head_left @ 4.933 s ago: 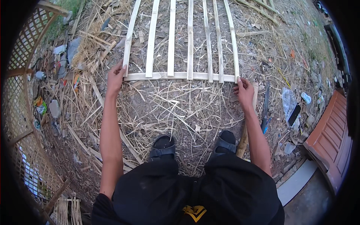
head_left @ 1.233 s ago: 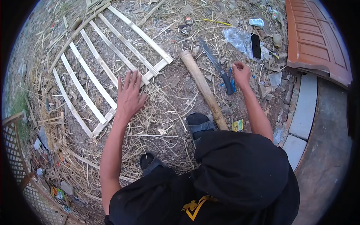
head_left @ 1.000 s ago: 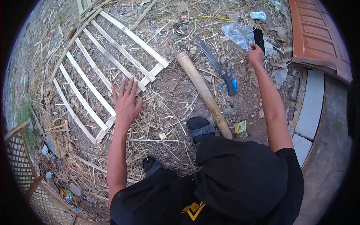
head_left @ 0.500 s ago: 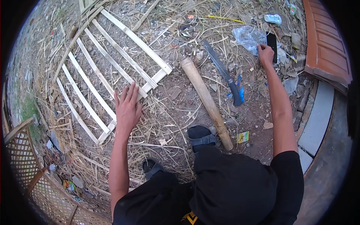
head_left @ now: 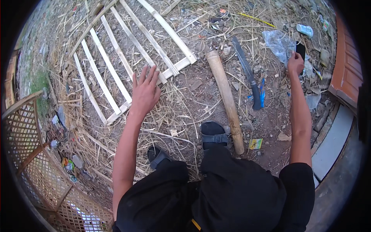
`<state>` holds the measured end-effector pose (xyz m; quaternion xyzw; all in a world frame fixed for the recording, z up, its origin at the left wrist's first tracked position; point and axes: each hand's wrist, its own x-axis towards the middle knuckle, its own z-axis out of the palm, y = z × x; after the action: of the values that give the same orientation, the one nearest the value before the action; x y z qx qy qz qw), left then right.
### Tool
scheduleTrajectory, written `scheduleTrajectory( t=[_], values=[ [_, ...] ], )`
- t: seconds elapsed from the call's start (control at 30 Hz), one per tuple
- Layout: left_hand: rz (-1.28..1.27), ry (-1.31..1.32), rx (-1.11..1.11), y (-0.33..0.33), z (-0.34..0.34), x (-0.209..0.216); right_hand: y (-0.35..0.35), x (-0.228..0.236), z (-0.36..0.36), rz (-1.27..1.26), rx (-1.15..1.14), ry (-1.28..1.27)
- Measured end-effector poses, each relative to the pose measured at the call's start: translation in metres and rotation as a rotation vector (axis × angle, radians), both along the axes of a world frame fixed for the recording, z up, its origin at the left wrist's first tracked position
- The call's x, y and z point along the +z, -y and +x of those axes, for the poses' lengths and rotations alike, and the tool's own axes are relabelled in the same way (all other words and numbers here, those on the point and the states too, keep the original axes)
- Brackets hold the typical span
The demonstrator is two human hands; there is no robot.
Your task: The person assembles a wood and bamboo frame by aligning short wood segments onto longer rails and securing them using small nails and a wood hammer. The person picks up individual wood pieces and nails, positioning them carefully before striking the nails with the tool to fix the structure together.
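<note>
My left hand point(head_left: 146, 92) lies with fingers spread on the lower rail of a pale wooden slat frame point(head_left: 123, 58), which rests on the ground at the left. At the right, my right hand point(head_left: 295, 65) is closed at the edge of a clear plastic bag point(head_left: 279, 43). What its fingers hold, if anything, is hidden. Just beyond that hand lies a black phone-like slab point(head_left: 300, 50), partly covered. Between my hands are a thick wooden pole point(head_left: 226, 100) and a machete point(head_left: 244, 63) with a dark handle, both lying untouched.
Straw and wood shavings litter the dirt. A yellow stick point(head_left: 257, 20) and a white cup point(head_left: 305, 30) lie at the far right. Woven lattice panels point(head_left: 50, 170) stand at the lower left. A brown panelled piece point(head_left: 348, 62) and a tiled ledge point(head_left: 333, 137) border the right side.
The whole view has shifted, so the ground things appear farther right. My left hand stays on the frame's rail, and my right hand stays at the plastic bag with fingers more curled.
</note>
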<state>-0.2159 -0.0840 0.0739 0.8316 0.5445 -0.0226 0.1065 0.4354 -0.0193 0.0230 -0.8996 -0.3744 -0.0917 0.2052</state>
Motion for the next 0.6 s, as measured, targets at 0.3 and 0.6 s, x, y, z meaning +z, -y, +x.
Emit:
scheduleTrajectory(
  t=[0.3,0.6],
  values=[
    [0.116,0.184,-0.144,-0.011,-0.025,-0.018,0.044,0.102,-0.233,0.146,0.747,-0.494],
    [0.204,0.413,-0.143,-0.021,-0.006,-0.035,0.041,0.061,-0.436,-0.119,1.232,-0.579]
  ],
)
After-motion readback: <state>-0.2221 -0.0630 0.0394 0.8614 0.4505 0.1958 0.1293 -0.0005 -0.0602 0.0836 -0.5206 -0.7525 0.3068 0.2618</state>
